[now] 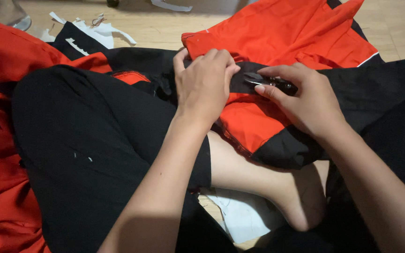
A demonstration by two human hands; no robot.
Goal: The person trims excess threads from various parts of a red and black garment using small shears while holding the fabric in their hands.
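Red-and-black garment (254,117), draped over a bare lower leg and foot (277,187), spread across the lap and onto the wooden floor (165,28); black band of the garment (240,79) stretched flat between both hands, just above a red panel; small dark thread snips (270,83) lying along that band, blades pointing left toward the other hand, touching the cloth.

Right hand (305,100) closed around the snips, thumb and forefinger pinching the handles, fingers (282,71) curled over the top; left hand (205,82) pressed down on the band just beside the blades, fingers (221,58) bent and closed on the fabric, thumb up at the edge of the red cloth; exact pinch under the palm hidden.

Further out: black trouser leg (94,150) folded in a cross-legged seat, filling the left and centre; more red cloth (5,61) bunched at far left; large red piece (296,33) with a thin white stripe above the hands; black panel (376,89) reaching right; white paper or fabric scraps (94,30) on the floor at upper left, another white piece (244,215) under the foot; clear container (5,11) at the top-left corner, only partly visible.
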